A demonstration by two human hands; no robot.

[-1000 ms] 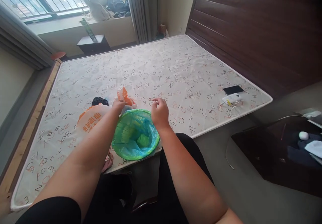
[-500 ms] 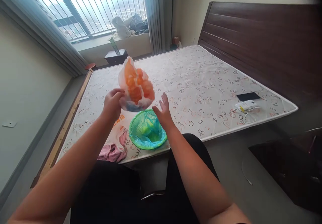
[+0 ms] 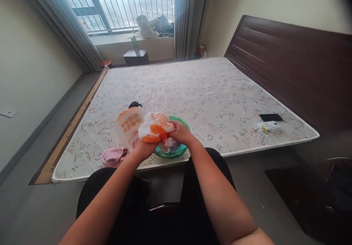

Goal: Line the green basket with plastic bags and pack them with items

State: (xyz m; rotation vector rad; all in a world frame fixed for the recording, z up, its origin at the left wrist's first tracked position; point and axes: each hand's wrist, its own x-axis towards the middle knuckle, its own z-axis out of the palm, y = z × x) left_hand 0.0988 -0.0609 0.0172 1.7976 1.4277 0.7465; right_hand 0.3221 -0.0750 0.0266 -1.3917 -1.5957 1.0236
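A crumpled orange-and-white plastic bag (image 3: 155,127) is bunched between my two hands. My left hand (image 3: 147,147) is closed on its lower left part, and my right hand (image 3: 180,131) grips its right end. Beneath the bag and partly hidden by it stands a green basket (image 3: 183,151) with a bluish-green liner. Left of my hands, another white plastic bag (image 3: 128,125) with orange printing lies spread on the mattress (image 3: 198,91). A pink cloth (image 3: 112,157) sits at the near edge, beside my left forearm. Behind the printed bag is a small black bundle (image 3: 135,105).
On the right of the mattress lie a black phone-like slab (image 3: 271,117) and a white device (image 3: 269,126) with a cable. A dark wooden headboard (image 3: 288,61) rises at the right. Beyond the bed's far side is a small nightstand (image 3: 136,57) with a bottle on it.
The orange-and-white bag has come down from above the basket and is now bunched up. My right hand, open before, has taken hold of it. The view has shifted, and the black bundle now shows.
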